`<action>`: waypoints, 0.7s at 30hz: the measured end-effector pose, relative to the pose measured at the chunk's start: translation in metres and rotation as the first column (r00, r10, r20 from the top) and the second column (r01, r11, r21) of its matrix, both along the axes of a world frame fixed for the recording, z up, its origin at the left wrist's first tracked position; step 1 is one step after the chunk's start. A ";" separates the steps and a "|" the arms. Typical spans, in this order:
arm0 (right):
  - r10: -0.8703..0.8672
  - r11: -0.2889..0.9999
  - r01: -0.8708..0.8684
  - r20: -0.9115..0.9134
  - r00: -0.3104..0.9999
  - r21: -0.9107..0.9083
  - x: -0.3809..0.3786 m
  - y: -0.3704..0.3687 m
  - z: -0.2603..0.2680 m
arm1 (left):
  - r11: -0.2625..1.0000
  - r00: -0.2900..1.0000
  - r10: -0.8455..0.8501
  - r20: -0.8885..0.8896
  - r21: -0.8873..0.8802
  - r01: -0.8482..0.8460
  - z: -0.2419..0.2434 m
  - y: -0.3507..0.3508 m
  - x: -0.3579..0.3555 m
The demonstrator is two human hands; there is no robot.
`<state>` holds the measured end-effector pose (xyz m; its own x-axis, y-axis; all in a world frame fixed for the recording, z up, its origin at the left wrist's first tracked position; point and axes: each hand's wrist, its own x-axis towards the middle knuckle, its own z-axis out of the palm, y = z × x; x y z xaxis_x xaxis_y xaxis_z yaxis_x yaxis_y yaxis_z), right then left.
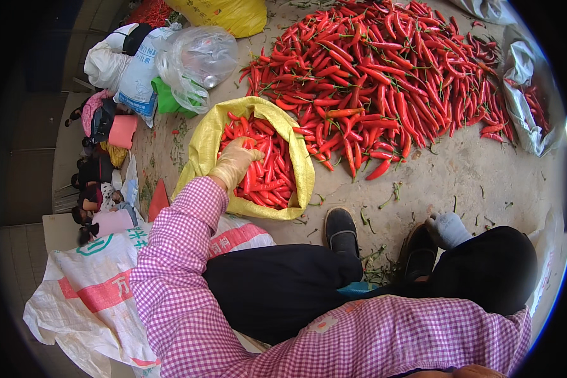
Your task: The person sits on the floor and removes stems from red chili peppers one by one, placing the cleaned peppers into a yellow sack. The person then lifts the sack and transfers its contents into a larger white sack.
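Observation:
My left hand [236,163], in a pale yellow glove, is over the left part of a yellow woven sack [300,156] with its rim rolled down. Destemmed red chili peppers [269,175] fill much of the sack. My left fingers are against these peppers, and their tips are partly hidden. My right hand [448,230], in a grey glove, is low beside my right shoe [420,253], with my knee covering the wrist. Its fingers look curled, but what lies under them is hidden. Beyond the sack spreads a large heap of red chili peppers with green stems [382,71].
Loose green stems [368,219] litter the concrete floor. White woven sacks [94,283] lie at left. Near a pink stool [122,131] are several people [97,203]. Clear plastic bags [203,56] sit behind my sack. A pale sack with peppers [522,94] lies at far right.

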<state>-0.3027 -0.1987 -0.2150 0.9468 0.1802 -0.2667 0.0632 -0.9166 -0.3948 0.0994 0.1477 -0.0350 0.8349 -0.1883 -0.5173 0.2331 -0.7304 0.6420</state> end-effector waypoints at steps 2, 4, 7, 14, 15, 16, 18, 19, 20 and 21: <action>0.034 0.998 -0.037 -0.057 0.998 -0.057 -0.005 -0.007 -0.006 | 0.998 0.996 0.029 0.089 0.052 -0.034 -0.008 0.029 0.015; 0.075 0.993 -0.083 -0.102 0.992 -0.080 -0.008 -0.011 -0.010 | 0.998 0.986 0.061 0.153 0.016 -0.064 -0.033 0.063 0.023; 0.158 0.961 -0.213 -0.284 0.946 -0.178 0.005 -0.022 0.022 | 0.998 0.980 0.049 0.194 0.038 -0.058 -0.051 0.072 0.009; 0.186 0.937 -0.235 -0.200 0.962 -0.259 0.017 -0.079 0.055 | 0.931 0.906 0.217 0.363 0.202 -0.304 -0.059 0.056 -0.021; 0.213 0.941 -0.249 -0.171 0.962 -0.228 0.025 -0.079 0.069 | 0.931 0.882 0.233 0.410 0.167 -0.324 -0.061 0.062 -0.020; 0.292 0.925 -0.317 -0.142 0.946 -0.210 0.033 -0.083 0.087 | 0.930 0.855 0.249 0.456 0.132 -0.342 -0.067 0.069 -0.016; 0.379 0.897 -0.389 -0.090 0.921 -0.212 0.052 -0.089 0.119 | 0.924 0.811 0.299 0.502 0.059 -0.377 -0.082 0.077 -0.007; 0.419 0.880 -0.425 -0.072 0.905 -0.212 0.066 -0.088 0.129 | 0.918 0.801 0.305 0.516 0.066 -0.392 -0.085 0.084 -0.001; 0.426 0.858 -0.429 -0.075 0.901 -0.281 0.073 -0.098 0.147 | 0.932 0.807 0.270 0.525 0.070 -0.357 -0.091 0.069 0.009; 0.416 0.845 -0.423 -0.096 0.904 -0.328 0.081 -0.108 0.167 | 0.947 0.812 0.228 0.538 0.073 -0.314 -0.094 0.049 0.019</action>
